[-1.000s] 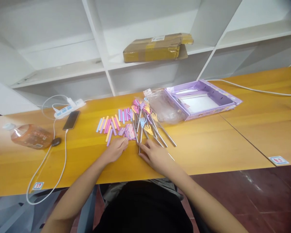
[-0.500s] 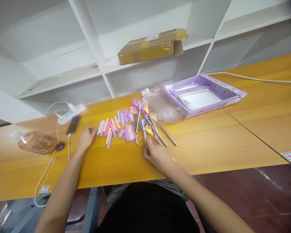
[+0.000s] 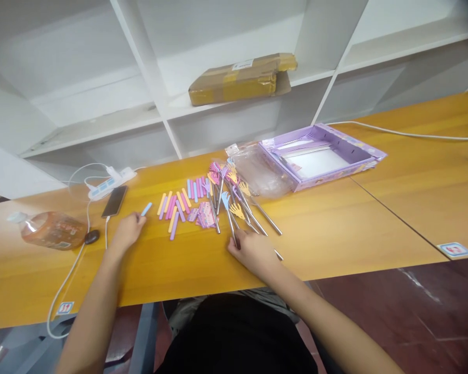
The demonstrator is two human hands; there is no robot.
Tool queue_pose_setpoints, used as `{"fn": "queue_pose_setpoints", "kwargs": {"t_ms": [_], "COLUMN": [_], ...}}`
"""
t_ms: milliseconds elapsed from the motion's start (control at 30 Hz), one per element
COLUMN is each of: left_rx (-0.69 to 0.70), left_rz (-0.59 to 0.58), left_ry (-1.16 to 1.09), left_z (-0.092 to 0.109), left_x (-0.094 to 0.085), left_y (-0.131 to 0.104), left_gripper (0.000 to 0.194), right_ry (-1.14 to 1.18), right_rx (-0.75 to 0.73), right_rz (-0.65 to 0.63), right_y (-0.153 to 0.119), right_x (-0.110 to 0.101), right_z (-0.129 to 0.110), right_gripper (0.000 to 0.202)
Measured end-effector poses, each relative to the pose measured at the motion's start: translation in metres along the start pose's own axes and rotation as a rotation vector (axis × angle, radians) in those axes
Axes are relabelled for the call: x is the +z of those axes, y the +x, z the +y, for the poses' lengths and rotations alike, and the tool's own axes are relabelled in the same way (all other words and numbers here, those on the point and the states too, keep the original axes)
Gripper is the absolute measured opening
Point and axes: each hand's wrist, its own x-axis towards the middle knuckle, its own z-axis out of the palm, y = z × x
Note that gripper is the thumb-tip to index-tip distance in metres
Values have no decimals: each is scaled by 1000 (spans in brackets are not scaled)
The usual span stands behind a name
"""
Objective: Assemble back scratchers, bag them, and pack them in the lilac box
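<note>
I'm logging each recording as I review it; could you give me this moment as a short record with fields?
Left hand: the left hand holds a light-blue stick by its near end
Right hand: the right hand has its fingers at the metal rod with a blue hand-shaped head
Between the hands: colored sticks, small printed cards, more rods with hand-shaped heads
Behind, right: clear plastic packaging by a purple tray
Left side: bottle, phone, power strip
Shelf: taped cardboard box

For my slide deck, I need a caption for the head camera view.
Left hand holding a blue stick, right hand gripping a metal rod beside a plastic bag.
</note>
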Motion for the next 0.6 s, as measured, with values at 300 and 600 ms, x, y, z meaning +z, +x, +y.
{"fn": "queue_pose_setpoints", "kwargs": {"t_ms": [300,600], "left_rx": [293,369], "left_rz": [-257,-277], "left_ry": [-460,-645], "left_z": [97,103], "left_x": [16,57], "left_y": [-171,-177], "left_gripper": [35,40], "right_ry": [982,1284], "right_rx": [-162,-26], "right_rz": [65,-40], "right_y": [-23,-42], "right_x": [-15,8], "right_z": [1,11], "right_gripper": [34,42]}}
